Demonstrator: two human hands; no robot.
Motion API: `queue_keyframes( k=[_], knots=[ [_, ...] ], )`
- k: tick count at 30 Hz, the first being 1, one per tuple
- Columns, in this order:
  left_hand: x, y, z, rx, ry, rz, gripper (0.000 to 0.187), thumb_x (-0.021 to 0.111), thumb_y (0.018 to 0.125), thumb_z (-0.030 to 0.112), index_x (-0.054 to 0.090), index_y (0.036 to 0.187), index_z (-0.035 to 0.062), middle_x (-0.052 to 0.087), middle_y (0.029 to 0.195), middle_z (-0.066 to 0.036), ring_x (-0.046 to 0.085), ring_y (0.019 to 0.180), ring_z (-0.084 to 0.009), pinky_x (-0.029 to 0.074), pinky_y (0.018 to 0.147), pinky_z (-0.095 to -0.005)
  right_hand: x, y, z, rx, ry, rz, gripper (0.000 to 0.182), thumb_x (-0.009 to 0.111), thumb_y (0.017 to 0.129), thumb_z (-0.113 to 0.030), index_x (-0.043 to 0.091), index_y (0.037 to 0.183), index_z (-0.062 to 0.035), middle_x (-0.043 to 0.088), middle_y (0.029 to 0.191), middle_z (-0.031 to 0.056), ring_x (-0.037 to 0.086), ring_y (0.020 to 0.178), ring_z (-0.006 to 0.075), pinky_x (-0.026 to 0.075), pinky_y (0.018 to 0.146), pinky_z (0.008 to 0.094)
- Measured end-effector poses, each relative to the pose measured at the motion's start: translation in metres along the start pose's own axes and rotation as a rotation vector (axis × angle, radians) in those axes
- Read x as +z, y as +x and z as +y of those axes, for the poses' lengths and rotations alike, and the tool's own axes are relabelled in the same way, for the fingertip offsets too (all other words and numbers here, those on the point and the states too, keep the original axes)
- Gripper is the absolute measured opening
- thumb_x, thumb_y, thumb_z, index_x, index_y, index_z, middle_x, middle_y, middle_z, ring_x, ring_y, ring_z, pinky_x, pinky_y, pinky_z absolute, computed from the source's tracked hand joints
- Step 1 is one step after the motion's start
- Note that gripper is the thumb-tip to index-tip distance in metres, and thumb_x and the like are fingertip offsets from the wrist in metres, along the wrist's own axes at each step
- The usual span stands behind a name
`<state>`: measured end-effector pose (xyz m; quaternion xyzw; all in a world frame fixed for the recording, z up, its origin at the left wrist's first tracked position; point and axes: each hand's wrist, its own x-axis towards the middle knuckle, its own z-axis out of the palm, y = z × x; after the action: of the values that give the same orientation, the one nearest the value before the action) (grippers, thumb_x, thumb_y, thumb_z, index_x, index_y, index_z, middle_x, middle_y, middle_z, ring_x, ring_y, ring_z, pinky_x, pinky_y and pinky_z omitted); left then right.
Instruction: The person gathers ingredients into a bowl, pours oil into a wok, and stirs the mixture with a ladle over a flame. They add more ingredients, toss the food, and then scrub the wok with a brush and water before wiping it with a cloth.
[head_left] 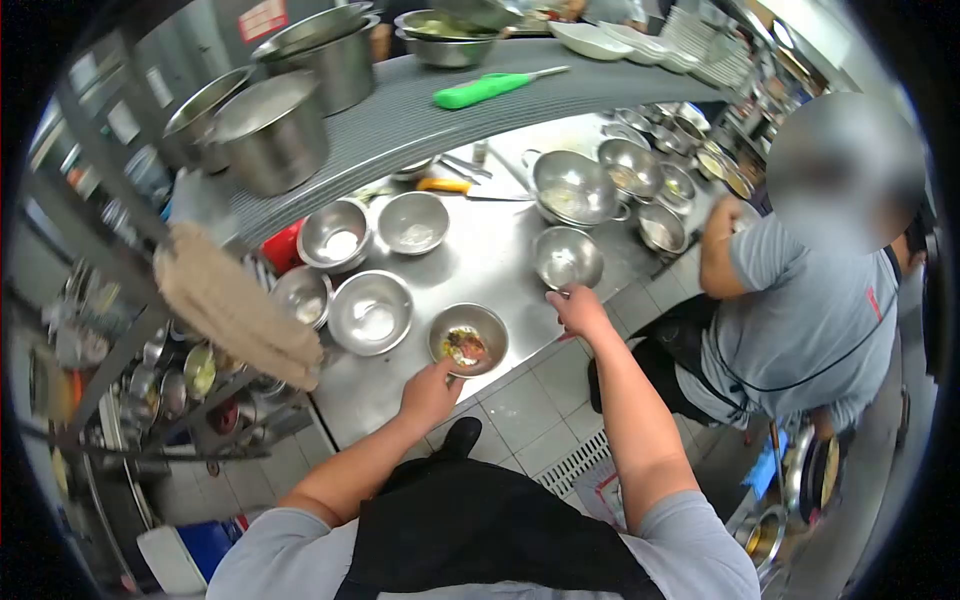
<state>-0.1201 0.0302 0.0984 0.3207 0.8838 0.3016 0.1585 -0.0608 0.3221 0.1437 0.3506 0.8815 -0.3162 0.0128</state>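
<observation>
At the counter's [480,265] near edge, the left hand [428,395] grips the rim of a bowl [468,338] holding food; the right hand [578,308] pinches an emptier bowl's [567,257] rim. Either bowl could tip off the edge.

The left hand [428,392] hides the near rim of the bowl [468,338], and its fingertips cannot be made out. The food inside is too small to name — the shelf [420,115] covers the counter [480,262] behind.
</observation>
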Motion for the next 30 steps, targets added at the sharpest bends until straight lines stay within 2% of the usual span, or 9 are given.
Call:
queue_keyframes(
  k=[2, 5, 6, 11, 15, 17, 21, 28, 30],
  knots=[
    [-0.004, -0.027, -0.009, 0.015, -0.077, 0.033, 0.024, 0.061, 0.082, 0.024, 0.057, 0.1, 0.0093, 0.063, 0.086, -0.016, 0.061, 0.082, -0.0351, 0.048, 0.071, -0.0451, 0.022, -0.009, -0.014, 0.014, 0.146, -0.269, 0.046, 0.054, 0.089, -0.045, 0.063, 0.083, 0.0002, 0.062, 0.06, 0.0099, 0.058, 0.044, 0.0162, 0.048, 0.044, 0.0306],
    [-0.016, -0.071, -0.015, -0.043, -0.109, -0.022, 0.027, 0.062, 0.081, 0.025, 0.057, 0.102, 0.0095, 0.062, 0.091, -0.016, 0.061, 0.084, -0.0333, 0.049, 0.073, -0.0427, 0.077, -0.057, -0.029, -0.079, 0.215, -0.624, 0.048, 0.056, 0.088, -0.045, 0.061, 0.088, 0.0027, 0.063, 0.064, 0.0102, 0.061, 0.049, 0.0169, 0.05, 0.046, 0.0294],
    [-0.023, -0.086, -0.015, -0.021, -0.072, -0.029, 0.028, 0.063, 0.081, 0.024, 0.058, 0.104, 0.0097, 0.062, 0.091, -0.014, 0.061, 0.085, -0.0319, 0.049, 0.075, -0.0415, 0.093, -0.073, -0.033, -0.057, 0.348, -0.664, 0.035, 0.056, 0.088, -0.031, 0.06, 0.089, 0.0034, 0.063, 0.066, 0.0105, 0.061, 0.049, 0.0168, 0.051, 0.046, 0.0295],
    [-0.047, -0.161, -0.022, -0.069, -0.27, 0.024, 0.033, 0.063, 0.084, 0.021, 0.053, 0.113, 0.0081, 0.062, 0.097, -0.014, 0.062, 0.086, -0.0248, 0.051, 0.074, -0.0371, 0.156, -0.113, -0.044, -0.202, 0.543, -0.522, 0.027, 0.053, 0.08, -0.016, 0.061, 0.092, 0.0076, 0.063, 0.067, 0.0142, 0.062, 0.052, 0.0208, 0.05, 0.049, 0.0322],
    [-0.041, -0.192, -0.039, -0.238, -0.858, 0.311, 0.039, 0.059, 0.089, 0.024, 0.046, 0.119, 0.0021, 0.06, 0.099, -0.012, 0.063, 0.084, -0.0177, 0.052, 0.069, -0.0297, 0.153, -0.15, -0.049, -0.307, 0.49, -0.431, 0.027, 0.054, 0.078, -0.016, 0.062, 0.087, 0.0086, 0.062, 0.065, 0.0155, 0.062, 0.055, 0.022, 0.05, 0.054, 0.0347],
    [-0.052, -0.198, -0.054, -0.473, -0.91, 0.189, 0.037, 0.059, 0.09, 0.027, 0.05, 0.112, -0.0007, 0.061, 0.093, -0.012, 0.063, 0.075, -0.0167, 0.053, 0.066, -0.0284, 0.138, -0.176, -0.068, -0.276, 0.467, -0.492, 0.027, 0.055, 0.079, -0.016, 0.062, 0.088, 0.0085, 0.062, 0.066, 0.0147, 0.061, 0.054, 0.02, 0.05, 0.053, 0.0338],
    [-0.061, -0.204, -0.089, -0.413, -0.702, 0.083, 0.019, 0.056, 0.089, 0.02, 0.056, 0.086, 0.0013, 0.059, 0.078, -0.005, 0.061, 0.068, -0.0141, 0.052, 0.064, -0.0288, 0.15, -0.191, -0.085, -0.349, 0.425, -0.59, 0.026, 0.054, 0.081, -0.014, 0.061, 0.091, 0.0085, 0.062, 0.067, 0.0127, 0.06, 0.053, 0.0171, 0.049, 0.051, 0.0309],
    [-0.13, -0.249, -0.168, -0.503, -1.04, 0.343, 0.013, 0.056, 0.083, 0.011, 0.055, 0.077, 0.0, 0.057, 0.074, -0.005, 0.061, 0.066, -0.0159, 0.053, 0.059, -0.0302, 0.207, -0.184, -0.201, -0.437, 0.529, -0.673, 0.032, 0.059, 0.09, -0.028, 0.058, 0.091, 0.004, 0.06, 0.071, 0.0079, 0.058, 0.053, 0.0145, 0.048, 0.048, 0.027],
    [-0.149, -0.269, -0.198, -0.556, -1.091, 0.431, 0.013, 0.056, 0.083, 0.011, 0.055, 0.076, 0.0001, 0.057, 0.073, -0.005, 0.06, 0.066, -0.0157, 0.053, 0.059, -0.0297, 0.232, -0.179, -0.25, -0.444, 0.552, -0.639, 0.038, 0.06, 0.09, -0.024, 0.051, 0.114, 0.0046, 0.06, 0.075, 0.0083, 0.058, 0.054, 0.014, 0.048, 0.049, 0.0261]
  ],
)
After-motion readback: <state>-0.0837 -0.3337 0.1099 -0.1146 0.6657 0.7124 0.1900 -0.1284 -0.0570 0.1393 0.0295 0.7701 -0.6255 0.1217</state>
